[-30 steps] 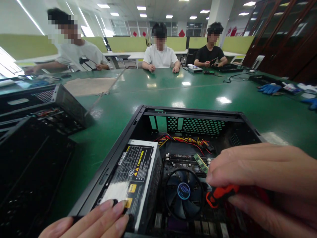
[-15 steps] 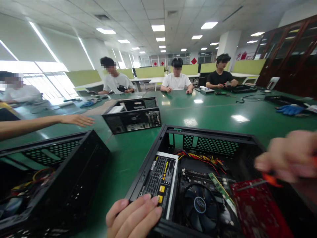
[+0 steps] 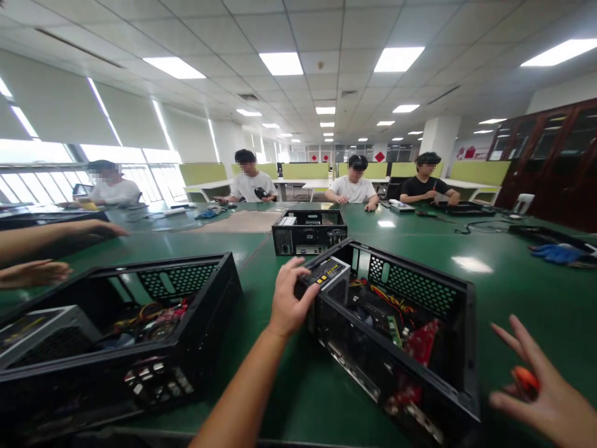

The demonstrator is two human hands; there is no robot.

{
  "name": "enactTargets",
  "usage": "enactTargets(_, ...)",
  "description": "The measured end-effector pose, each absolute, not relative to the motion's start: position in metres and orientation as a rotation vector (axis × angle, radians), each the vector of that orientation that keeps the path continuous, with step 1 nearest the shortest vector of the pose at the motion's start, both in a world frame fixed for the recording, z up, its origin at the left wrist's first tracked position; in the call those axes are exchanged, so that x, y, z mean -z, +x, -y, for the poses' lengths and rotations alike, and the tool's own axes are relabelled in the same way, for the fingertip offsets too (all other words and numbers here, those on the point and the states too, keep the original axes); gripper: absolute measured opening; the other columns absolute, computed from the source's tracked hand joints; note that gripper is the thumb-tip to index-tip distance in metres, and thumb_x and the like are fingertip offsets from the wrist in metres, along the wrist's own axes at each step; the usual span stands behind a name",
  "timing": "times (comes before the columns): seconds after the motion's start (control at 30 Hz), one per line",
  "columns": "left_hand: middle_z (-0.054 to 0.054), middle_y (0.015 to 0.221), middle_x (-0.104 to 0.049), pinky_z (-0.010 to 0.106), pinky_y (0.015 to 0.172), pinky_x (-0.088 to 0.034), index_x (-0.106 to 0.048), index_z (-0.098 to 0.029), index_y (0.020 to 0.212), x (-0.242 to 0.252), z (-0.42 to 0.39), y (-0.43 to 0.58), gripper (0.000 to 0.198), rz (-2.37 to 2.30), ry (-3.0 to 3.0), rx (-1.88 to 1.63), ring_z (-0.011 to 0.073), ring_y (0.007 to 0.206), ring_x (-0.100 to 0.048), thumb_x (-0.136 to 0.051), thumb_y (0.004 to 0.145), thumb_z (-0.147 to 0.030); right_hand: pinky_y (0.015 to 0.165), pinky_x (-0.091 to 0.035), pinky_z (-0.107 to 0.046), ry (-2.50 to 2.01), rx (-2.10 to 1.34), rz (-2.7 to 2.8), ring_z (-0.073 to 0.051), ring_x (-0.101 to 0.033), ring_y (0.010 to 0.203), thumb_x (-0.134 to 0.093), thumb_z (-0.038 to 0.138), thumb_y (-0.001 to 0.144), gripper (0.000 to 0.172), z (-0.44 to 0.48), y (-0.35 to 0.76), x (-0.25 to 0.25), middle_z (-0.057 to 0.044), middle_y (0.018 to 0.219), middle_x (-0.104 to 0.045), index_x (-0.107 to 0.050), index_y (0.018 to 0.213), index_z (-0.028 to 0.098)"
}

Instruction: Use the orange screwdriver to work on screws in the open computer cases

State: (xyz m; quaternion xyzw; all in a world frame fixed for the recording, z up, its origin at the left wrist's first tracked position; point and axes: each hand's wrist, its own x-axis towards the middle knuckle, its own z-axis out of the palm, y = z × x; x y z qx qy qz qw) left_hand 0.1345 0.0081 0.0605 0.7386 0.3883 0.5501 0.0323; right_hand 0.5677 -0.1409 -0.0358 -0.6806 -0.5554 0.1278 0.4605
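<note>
An open black computer case (image 3: pixel 396 348) lies on the green table in front of me. My left hand (image 3: pixel 291 295) grips its left corner, thumb on the case edge beside the power supply (image 3: pixel 329 274). Inside are colored cables (image 3: pixel 389 295), a green memory stick (image 3: pixel 394 330) and a red circuit board (image 3: pixel 422 342). To the right of the case is my right hand (image 3: pixel 536 379), its index and middle fingers stretched out. An orange-handled screwdriver (image 3: pixel 527 381) is held in its palm; the shaft does not show.
A second open case (image 3: pixel 219 311) stands close on the left, with a co-worker's hands (image 3: pixel 41 270) beyond it. Another case (image 3: pixel 310 239) sits further back. Several people sit across the table (image 3: pixel 420 249). Blue gloves (image 3: pixel 557 252) lie at the far right.
My view has tilted up and pulled back. My left hand stays on the case beside the power supply. My right hand, earlier over the red board with the screwdriver, is now outside the case.
</note>
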Motion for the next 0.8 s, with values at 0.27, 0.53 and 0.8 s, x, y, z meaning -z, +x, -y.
enactTargets(0.27, 0.019, 0.170, -0.007, 0.064, 0.122, -0.029, 0.005, -0.022, 0.162, 0.009, 0.148, 0.233, 0.154, -1.315, 2.067, -1.336, 0.0462, 0.154, -0.015, -0.096, 0.049, -0.047, 0.106, -0.048, -0.045, -1.342, -0.836, 1.453, -0.038, -0.059, 0.125, -0.083, 0.054, 0.063, 0.097, 0.058, 0.562, -0.006, -0.021, 0.143, -0.058, -0.050, 0.144, 0.014)
enactTargets(0.53, 0.013, 0.161, -0.040, 0.060, 0.124, -0.026, -0.034, -0.026, 0.157, -0.010, 0.076, 0.107, 0.112, -1.296, 1.964, -1.349, 0.0405, 0.147, -0.039, -0.092, 0.062, -0.040, 0.084, -0.055, -0.041, -1.800, -0.387, 1.757, -0.032, -0.071, 0.097, -0.065, 0.064, 0.084, 0.055, 0.089, 0.467, 0.002, -0.011, 0.109, -0.076, -0.067, 0.118, 0.020)
enactTargets(0.8, 0.014, 0.135, -0.067, 0.049, 0.112, -0.048, -0.038, -0.020, 0.152, 0.005, -0.046, 0.091, 0.094, -1.328, 1.338, -1.590, 0.0308, 0.123, -0.066, -0.083, 0.074, -0.044, 0.070, -0.050, -0.038, -1.930, -0.182, 1.722, -0.035, -0.072, 0.084, -0.055, 0.067, 0.091, 0.057, -0.003, 0.400, -0.006, -0.012, 0.084, -0.074, -0.065, 0.118, 0.018)
